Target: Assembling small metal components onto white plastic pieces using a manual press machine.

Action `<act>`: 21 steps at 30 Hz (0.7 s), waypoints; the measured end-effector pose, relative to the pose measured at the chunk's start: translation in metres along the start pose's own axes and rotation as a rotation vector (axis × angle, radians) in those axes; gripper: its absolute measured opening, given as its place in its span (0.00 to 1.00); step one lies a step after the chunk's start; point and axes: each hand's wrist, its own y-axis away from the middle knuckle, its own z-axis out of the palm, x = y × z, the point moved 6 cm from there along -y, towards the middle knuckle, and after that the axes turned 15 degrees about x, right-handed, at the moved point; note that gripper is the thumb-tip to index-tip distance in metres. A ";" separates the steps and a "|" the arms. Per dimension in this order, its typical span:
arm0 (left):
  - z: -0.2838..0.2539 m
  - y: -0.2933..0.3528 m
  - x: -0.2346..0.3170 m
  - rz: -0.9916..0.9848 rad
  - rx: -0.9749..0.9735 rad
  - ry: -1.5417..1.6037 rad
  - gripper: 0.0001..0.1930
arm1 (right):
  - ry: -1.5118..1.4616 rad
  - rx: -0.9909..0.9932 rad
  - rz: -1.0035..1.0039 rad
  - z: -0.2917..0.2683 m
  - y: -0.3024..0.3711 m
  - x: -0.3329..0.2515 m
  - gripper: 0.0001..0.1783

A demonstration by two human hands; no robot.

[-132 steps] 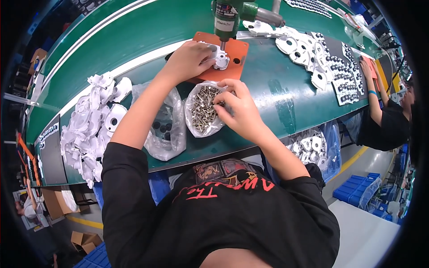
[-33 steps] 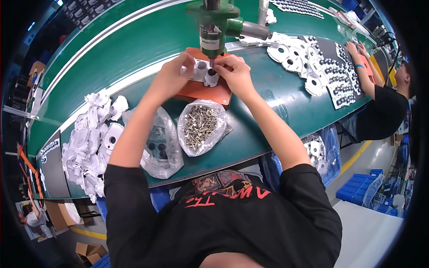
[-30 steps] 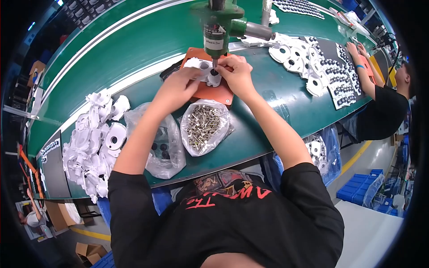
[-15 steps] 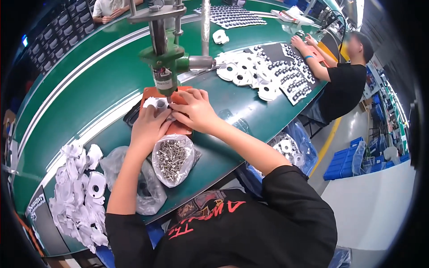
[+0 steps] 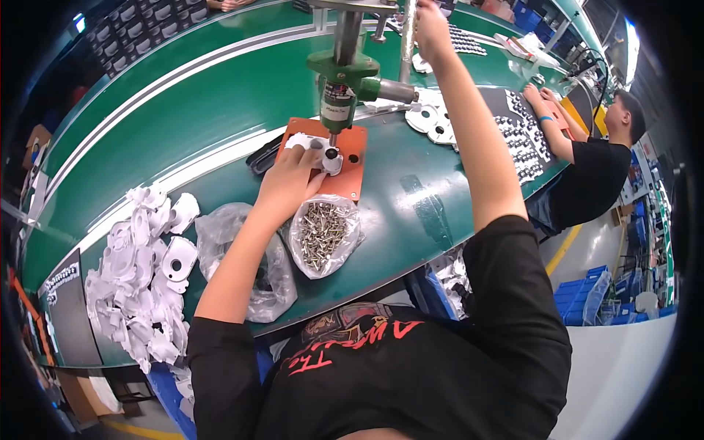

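Hands: left hand [image 5: 287, 185] is pressed, fingers curled, on one white plastic part [image 5: 323, 152] held on one orange fixture plate [image 5: 331, 163] at frame centre, under one green press head [image 5: 343, 73]. Right hand [image 5: 431, 28], top centre, is closed around the press lever [image 5: 408, 37]. Two clear bags are noted on the bench [image 5: 183, 110]: one bag of screws [image 5: 321, 235], one larger bag [image 5: 253, 260] beside it.
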 end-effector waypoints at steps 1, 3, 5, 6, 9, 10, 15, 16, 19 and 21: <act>0.000 0.001 -0.001 -0.005 0.003 0.009 0.18 | 0.008 0.032 0.018 0.004 -0.019 -0.006 0.15; 0.001 0.002 -0.002 -0.015 -0.013 -0.008 0.18 | -0.416 -0.017 0.184 0.021 -0.045 -0.025 0.21; 0.003 0.003 -0.002 -0.012 -0.039 0.007 0.16 | -0.529 0.192 0.161 0.021 -0.056 -0.053 0.20; 0.001 0.003 -0.002 -0.005 -0.016 -0.004 0.16 | -0.537 0.188 0.165 0.023 -0.057 -0.074 0.20; 0.001 0.003 0.000 0.011 -0.019 0.022 0.14 | -0.545 -0.084 0.415 0.051 -0.020 -0.129 0.21; 0.000 0.003 -0.001 0.003 -0.012 0.016 0.14 | -0.458 -0.045 0.083 0.048 -0.001 -0.162 0.22; 0.000 0.004 -0.001 -0.028 -0.031 0.055 0.13 | 0.092 -1.499 -0.047 0.102 0.240 -0.211 0.20; -0.001 0.004 -0.001 -0.027 -0.020 0.048 0.13 | 0.307 -1.842 0.052 0.098 0.292 -0.197 0.20; 0.001 0.001 -0.003 -0.018 -0.053 0.054 0.14 | 0.846 -1.684 -0.400 0.111 0.356 -0.166 0.22; 0.005 -0.001 -0.010 -0.087 -0.108 0.088 0.15 | 0.674 -1.587 -0.455 0.110 0.356 -0.163 0.23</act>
